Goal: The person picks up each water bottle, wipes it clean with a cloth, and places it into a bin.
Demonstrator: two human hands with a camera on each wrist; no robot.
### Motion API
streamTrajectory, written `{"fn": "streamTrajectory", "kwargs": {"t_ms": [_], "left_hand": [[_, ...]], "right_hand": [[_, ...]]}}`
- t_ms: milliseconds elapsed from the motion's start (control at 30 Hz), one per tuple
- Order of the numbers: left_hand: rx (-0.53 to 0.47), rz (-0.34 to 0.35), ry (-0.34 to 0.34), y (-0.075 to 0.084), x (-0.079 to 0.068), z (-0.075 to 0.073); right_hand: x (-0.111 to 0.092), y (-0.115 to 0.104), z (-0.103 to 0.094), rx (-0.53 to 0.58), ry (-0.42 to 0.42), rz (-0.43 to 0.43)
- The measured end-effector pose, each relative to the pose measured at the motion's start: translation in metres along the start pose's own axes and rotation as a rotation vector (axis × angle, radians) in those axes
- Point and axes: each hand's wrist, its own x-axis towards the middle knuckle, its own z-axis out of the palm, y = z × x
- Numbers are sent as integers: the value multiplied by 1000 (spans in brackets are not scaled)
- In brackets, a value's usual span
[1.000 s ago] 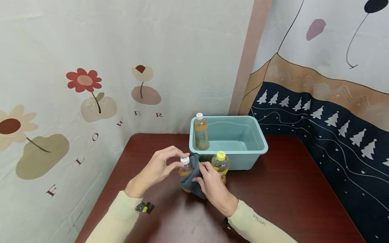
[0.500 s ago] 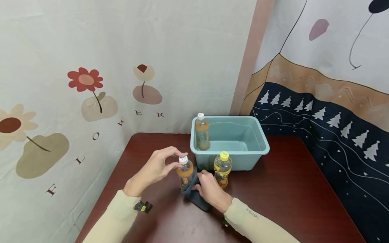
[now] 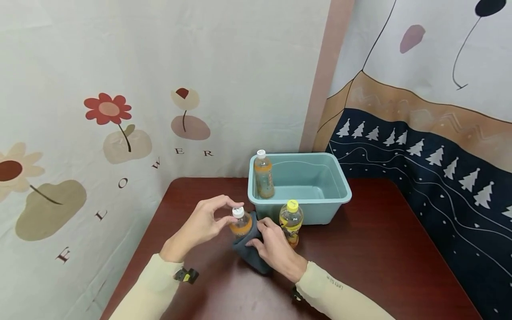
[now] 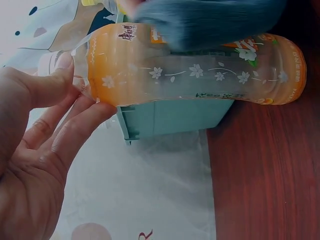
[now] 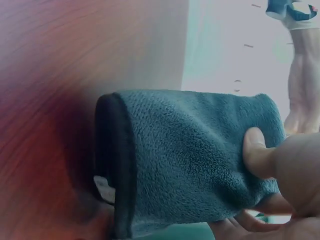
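Observation:
My left hand (image 3: 204,222) pinches the white cap (image 4: 49,63) of a clear plastic bottle (image 4: 175,75) between thumb and fingers. The bottle has an orange label with white flowers. A grey-blue cloth (image 5: 195,160) lies against the bottle's side and hides part of it in the head view. My right hand (image 3: 276,249) grips this cloth, thumb on its near face, and presses it to the bottle. Just right of the right hand stands a second bottle with a yellow cap (image 3: 293,206) and a yellow label.
Behind the hands stands a light blue plastic bin (image 3: 320,206) on the dark red table (image 3: 384,258). Inside its left end an orange-labelled bottle (image 3: 264,178) stands upright. A printed cloth backdrop (image 3: 240,89) rises behind the table.
The cloth and right hand slid down the bottle, baring its label, then came back up a little over it. The left hand has kept its pinch on the cap.

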Motion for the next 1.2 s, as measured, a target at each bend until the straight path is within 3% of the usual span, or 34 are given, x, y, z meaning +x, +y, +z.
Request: {"fn": "streamTrajectory", "kwargs": {"t_ms": [167, 500, 800, 1067, 1200], "left_hand": [[1, -32, -7, 0, -2, -1], [23, -22, 23, 2, -5, -2], [47, -4, 14, 0, -6, -3], [28, -20, 0, 4, -6, -3], [14, -15, 3, 5, -5, -3]], "right_hand": [[-1, -15, -8, 24, 82, -6], [6, -38, -17, -28, 231, -133], [9, -40, -14, -154, 111, -104], [5, -30, -13, -194, 49, -73], [3, -20, -8, -161, -17, -32]]}}
